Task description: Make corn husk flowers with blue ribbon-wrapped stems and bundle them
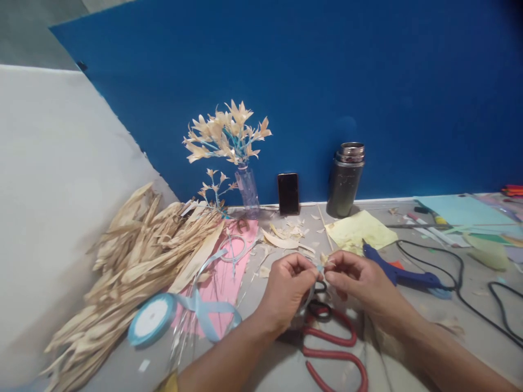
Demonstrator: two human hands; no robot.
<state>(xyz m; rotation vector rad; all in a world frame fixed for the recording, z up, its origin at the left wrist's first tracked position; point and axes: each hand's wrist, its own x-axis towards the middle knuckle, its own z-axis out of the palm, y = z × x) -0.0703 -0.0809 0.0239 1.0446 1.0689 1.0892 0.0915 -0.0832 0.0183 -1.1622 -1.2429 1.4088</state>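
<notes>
My left hand (288, 288) and my right hand (357, 277) meet at the middle of the table, both pinched on a small pale husk piece (324, 259) with a strand of light blue ribbon (312, 288) hanging from it. Red-handled scissors (335, 343) lie on the table just under my hands. A spool of light blue ribbon (151, 319) rests to the left, its loose end curling over a pink paper sheet (229, 272).
A heap of dried corn husks (143, 256) fills the left side. A small vase of husk flowers (231, 141), a black phone (288, 193) and a metal flask (346, 178) stand against the blue backdrop. A blue glue gun (402, 272) with a black cord lies right of a yellow paper (359, 231).
</notes>
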